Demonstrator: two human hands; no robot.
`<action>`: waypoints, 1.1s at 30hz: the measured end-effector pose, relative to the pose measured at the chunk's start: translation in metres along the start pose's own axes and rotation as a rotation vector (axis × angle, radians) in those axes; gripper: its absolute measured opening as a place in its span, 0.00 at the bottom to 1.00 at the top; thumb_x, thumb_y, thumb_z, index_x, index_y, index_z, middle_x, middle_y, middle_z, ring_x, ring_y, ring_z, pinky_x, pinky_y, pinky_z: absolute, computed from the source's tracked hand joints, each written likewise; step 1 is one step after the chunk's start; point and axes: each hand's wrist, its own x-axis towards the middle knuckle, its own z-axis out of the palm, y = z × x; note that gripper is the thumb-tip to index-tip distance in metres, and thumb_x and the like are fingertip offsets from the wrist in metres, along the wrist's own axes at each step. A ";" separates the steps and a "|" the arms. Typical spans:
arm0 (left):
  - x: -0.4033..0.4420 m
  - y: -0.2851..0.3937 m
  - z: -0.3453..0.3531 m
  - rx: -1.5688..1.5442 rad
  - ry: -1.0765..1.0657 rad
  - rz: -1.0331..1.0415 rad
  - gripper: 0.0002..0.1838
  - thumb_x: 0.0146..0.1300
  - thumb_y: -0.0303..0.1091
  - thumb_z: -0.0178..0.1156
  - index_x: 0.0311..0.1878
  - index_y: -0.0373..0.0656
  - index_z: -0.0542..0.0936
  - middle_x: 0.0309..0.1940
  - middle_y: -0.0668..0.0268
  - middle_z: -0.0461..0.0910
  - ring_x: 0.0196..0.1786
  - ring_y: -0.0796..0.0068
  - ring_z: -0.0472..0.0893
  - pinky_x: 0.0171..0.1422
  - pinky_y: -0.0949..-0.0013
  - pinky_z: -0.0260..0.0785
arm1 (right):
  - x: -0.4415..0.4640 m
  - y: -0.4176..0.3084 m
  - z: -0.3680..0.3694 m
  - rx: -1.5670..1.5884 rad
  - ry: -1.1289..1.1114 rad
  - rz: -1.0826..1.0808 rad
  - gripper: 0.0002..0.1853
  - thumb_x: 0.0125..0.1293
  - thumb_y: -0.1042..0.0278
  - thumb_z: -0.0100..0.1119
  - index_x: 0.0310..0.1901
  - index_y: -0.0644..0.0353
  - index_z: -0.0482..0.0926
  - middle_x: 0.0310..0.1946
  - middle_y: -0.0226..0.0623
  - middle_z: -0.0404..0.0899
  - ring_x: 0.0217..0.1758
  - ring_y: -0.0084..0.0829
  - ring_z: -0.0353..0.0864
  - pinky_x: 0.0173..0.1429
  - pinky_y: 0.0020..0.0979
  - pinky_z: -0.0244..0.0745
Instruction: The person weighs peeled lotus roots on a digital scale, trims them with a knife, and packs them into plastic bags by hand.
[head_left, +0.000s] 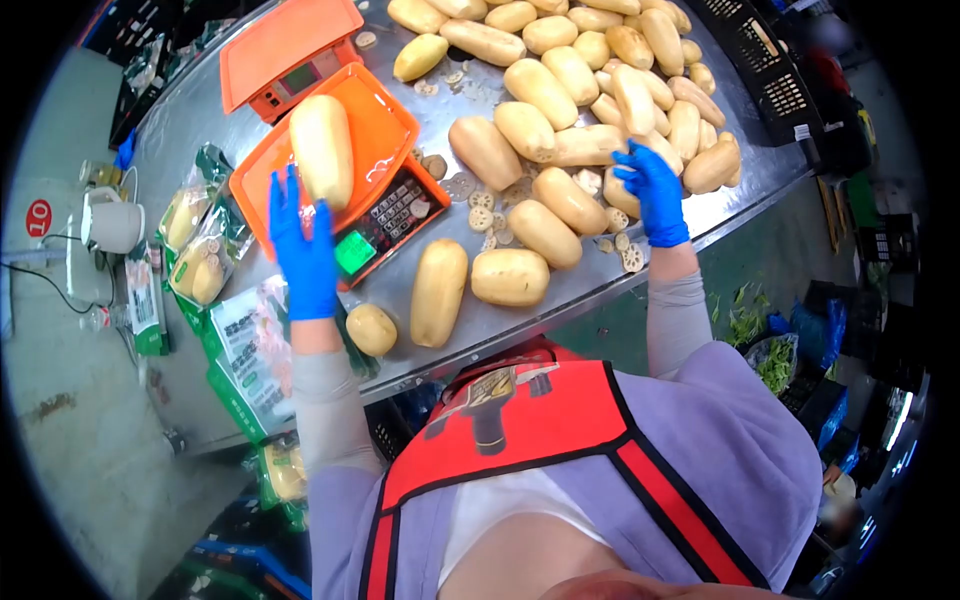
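Observation:
My left hand (pixel 303 255), in a blue glove, is open with its fingers stretched along the lower left side of a pale lotus root (pixel 322 150). That lotus root lies on the orange tray of a digital scale (pixel 380 115); whether my fingertips touch it, I cannot tell. Over on the right, my right hand (pixel 652 195), gloved alike, reaches to the near edge of a heap of lotus roots (pixel 570 75). Its fingers are apart and slightly bent, close to a partly hidden lotus root (pixel 622 194). Nearer me lie loose lotus roots (pixel 438 292) and cut slices (pixel 481 218).
A second orange scale (pixel 290 50) stands behind the first on the metal table (pixel 560 318). Bagged lotus roots (pixel 198 270) and printed green-edged bags (pixel 250 350) lie at the left edge. Black crates (pixel 765 65) stand at the far right.

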 end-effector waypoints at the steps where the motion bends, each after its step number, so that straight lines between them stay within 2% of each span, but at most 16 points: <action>1: -0.006 -0.006 -0.013 -0.117 0.088 -0.046 0.24 0.61 0.29 0.53 0.62 0.39 0.66 0.62 0.56 0.64 0.63 0.61 0.65 0.67 0.63 0.55 | 0.002 -0.002 -0.008 -0.007 0.035 -0.019 0.21 0.65 0.56 0.49 0.56 0.59 0.70 0.43 0.37 0.79 0.37 0.23 0.78 0.38 0.19 0.68; 3: -0.029 -0.029 -0.036 -0.290 0.156 -0.262 0.22 0.63 0.25 0.50 0.61 0.37 0.66 0.60 0.58 0.67 0.61 0.68 0.67 0.64 0.68 0.58 | -0.002 -0.009 -0.013 -0.036 0.108 -0.018 0.20 0.66 0.57 0.48 0.56 0.58 0.71 0.44 0.37 0.79 0.37 0.22 0.78 0.38 0.19 0.67; 4: -0.045 -0.038 -0.045 -0.308 0.219 -0.373 0.20 0.63 0.27 0.51 0.59 0.38 0.69 0.56 0.61 0.70 0.56 0.72 0.71 0.59 0.70 0.63 | -0.005 -0.009 -0.015 -0.050 0.104 -0.028 0.20 0.66 0.58 0.49 0.56 0.58 0.71 0.43 0.36 0.79 0.38 0.22 0.78 0.39 0.19 0.68; 5: -0.064 -0.050 -0.055 -0.298 0.220 -0.378 0.20 0.63 0.27 0.51 0.59 0.38 0.69 0.56 0.61 0.70 0.56 0.72 0.71 0.59 0.70 0.63 | -0.010 -0.010 -0.010 -0.048 0.098 -0.020 0.20 0.66 0.58 0.49 0.56 0.58 0.71 0.43 0.36 0.79 0.38 0.22 0.78 0.39 0.19 0.68; 7: -0.105 -0.072 -0.069 0.028 0.191 -0.551 0.19 0.61 0.30 0.55 0.56 0.40 0.72 0.51 0.63 0.73 0.47 0.75 0.73 0.52 0.71 0.65 | -0.019 -0.009 -0.001 -0.221 0.089 -0.054 0.20 0.66 0.59 0.50 0.55 0.59 0.72 0.43 0.35 0.79 0.38 0.22 0.78 0.39 0.19 0.68; 10: -0.161 -0.087 -0.075 0.016 0.225 -0.611 0.19 0.59 0.32 0.58 0.54 0.41 0.75 0.48 0.64 0.74 0.41 0.77 0.73 0.46 0.71 0.66 | -0.024 0.008 0.013 -0.251 0.013 -0.082 0.19 0.65 0.62 0.52 0.54 0.62 0.72 0.41 0.34 0.79 0.38 0.22 0.78 0.39 0.20 0.69; 13: -0.182 -0.071 -0.074 0.193 0.171 -0.671 0.18 0.58 0.33 0.60 0.53 0.40 0.75 0.45 0.63 0.76 0.40 0.74 0.73 0.46 0.71 0.66 | -0.029 0.019 0.035 -0.219 -0.045 -0.109 0.17 0.64 0.68 0.53 0.54 0.64 0.72 0.41 0.32 0.78 0.38 0.22 0.78 0.39 0.19 0.69; 17: -0.183 -0.055 -0.064 0.345 0.127 -0.528 0.20 0.54 0.34 0.64 0.48 0.35 0.76 0.41 0.55 0.77 0.42 0.62 0.76 0.49 0.64 0.68 | -0.034 0.015 0.069 -0.299 -0.171 -0.164 0.18 0.66 0.63 0.51 0.55 0.62 0.71 0.44 0.35 0.78 0.37 0.22 0.77 0.41 0.20 0.67; 18: -0.185 -0.059 -0.059 0.223 0.144 -0.573 0.20 0.53 0.34 0.65 0.47 0.35 0.76 0.41 0.53 0.76 0.42 0.59 0.77 0.48 0.64 0.68 | -0.034 0.012 0.078 -0.315 -0.201 -0.168 0.18 0.65 0.63 0.51 0.54 0.62 0.72 0.43 0.34 0.79 0.37 0.22 0.78 0.41 0.20 0.68; 19: -0.187 -0.060 -0.055 0.197 0.149 -0.576 0.24 0.50 0.37 0.67 0.49 0.35 0.75 0.42 0.53 0.76 0.44 0.57 0.76 0.51 0.62 0.67 | -0.034 0.011 0.086 -0.332 -0.228 -0.173 0.18 0.65 0.63 0.52 0.54 0.62 0.72 0.43 0.34 0.79 0.38 0.22 0.78 0.41 0.20 0.68; 21: -0.185 -0.047 -0.055 0.443 0.054 -0.539 0.31 0.47 0.41 0.69 0.53 0.35 0.72 0.47 0.51 0.75 0.49 0.54 0.74 0.56 0.59 0.64 | -0.033 0.013 0.102 -0.331 -0.264 -0.190 0.17 0.65 0.64 0.52 0.53 0.62 0.73 0.43 0.33 0.79 0.39 0.21 0.78 0.41 0.20 0.68; 24: -0.192 -0.043 -0.050 0.685 0.107 -0.490 0.36 0.45 0.44 0.70 0.56 0.36 0.70 0.52 0.48 0.72 0.55 0.51 0.71 0.61 0.57 0.60 | -0.037 0.010 0.130 -0.230 -0.341 -0.115 0.16 0.64 0.67 0.52 0.52 0.63 0.74 0.43 0.34 0.79 0.39 0.22 0.78 0.40 0.20 0.68; 28: -0.214 -0.062 -0.053 0.532 0.104 -0.618 0.35 0.48 0.43 0.68 0.58 0.37 0.69 0.55 0.47 0.70 0.57 0.51 0.70 0.62 0.58 0.59 | -0.048 0.007 0.188 -0.194 -0.447 -0.185 0.16 0.63 0.69 0.54 0.52 0.65 0.73 0.43 0.36 0.78 0.40 0.24 0.78 0.44 0.21 0.70; 29: -0.218 -0.067 -0.055 0.521 0.059 -0.573 0.32 0.50 0.41 0.66 0.57 0.39 0.70 0.55 0.47 0.70 0.57 0.51 0.70 0.62 0.58 0.60 | -0.046 0.014 0.206 -0.055 -0.483 -0.148 0.20 0.60 0.69 0.58 0.53 0.67 0.72 0.41 0.33 0.77 0.43 0.20 0.75 0.46 0.21 0.70; 31: -0.217 -0.070 -0.058 0.513 0.016 -0.531 0.29 0.52 0.40 0.64 0.57 0.40 0.71 0.55 0.48 0.70 0.57 0.51 0.70 0.62 0.58 0.60 | -0.042 0.021 0.244 -0.146 -0.518 -0.270 0.25 0.59 0.66 0.61 0.57 0.66 0.69 0.48 0.39 0.75 0.48 0.25 0.74 0.48 0.22 0.70; 33: -0.214 -0.069 -0.061 0.516 -0.065 -0.505 0.23 0.56 0.36 0.61 0.55 0.42 0.74 0.54 0.49 0.71 0.56 0.53 0.71 0.61 0.59 0.61 | -0.043 0.038 0.285 -0.131 -0.458 -0.415 0.37 0.54 0.58 0.66 0.62 0.64 0.62 0.58 0.50 0.65 0.59 0.37 0.68 0.57 0.32 0.68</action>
